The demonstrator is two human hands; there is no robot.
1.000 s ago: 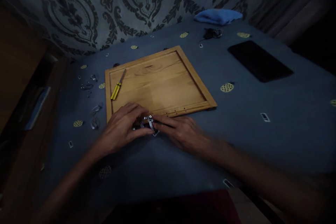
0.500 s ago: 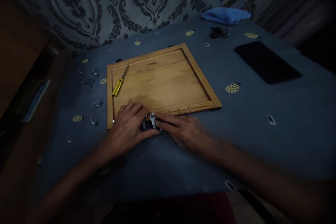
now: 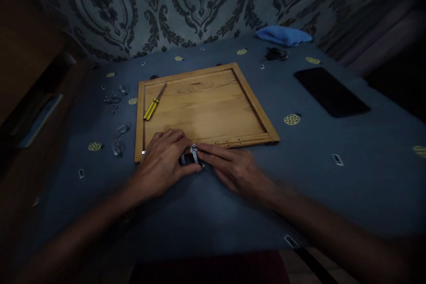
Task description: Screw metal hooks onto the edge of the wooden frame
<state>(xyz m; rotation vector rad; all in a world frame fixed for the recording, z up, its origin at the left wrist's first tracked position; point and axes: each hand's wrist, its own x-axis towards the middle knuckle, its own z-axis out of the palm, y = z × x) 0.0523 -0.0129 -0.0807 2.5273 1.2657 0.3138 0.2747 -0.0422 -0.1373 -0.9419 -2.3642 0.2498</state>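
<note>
A framed wooden panel (image 3: 206, 106) lies on the blue patterned cloth. At its near edge, my left hand (image 3: 163, 159) grips a small metal bracket (image 3: 194, 153) with a dark part, thumb below it and fingers over the panel's edge. The fingertips of my right hand (image 3: 236, 166) touch the bracket from the right, its index and middle fingers stretched out close together. A yellow-handled screwdriver (image 3: 152, 108) rests on the left part of the panel, clear of both hands. What lies under my left palm is hidden.
Loose metal handles (image 3: 118, 140) and small hardware (image 3: 115, 100) lie left of the panel. On the right are a black flat object (image 3: 331, 92), a small dark item (image 3: 276, 54) and a blue cloth (image 3: 284, 35). A patterned wall covering (image 3: 201, 0) stands behind.
The camera view has tilted and shifted slightly. Both hands stay at the bracket, with my right fingertips still against it.
</note>
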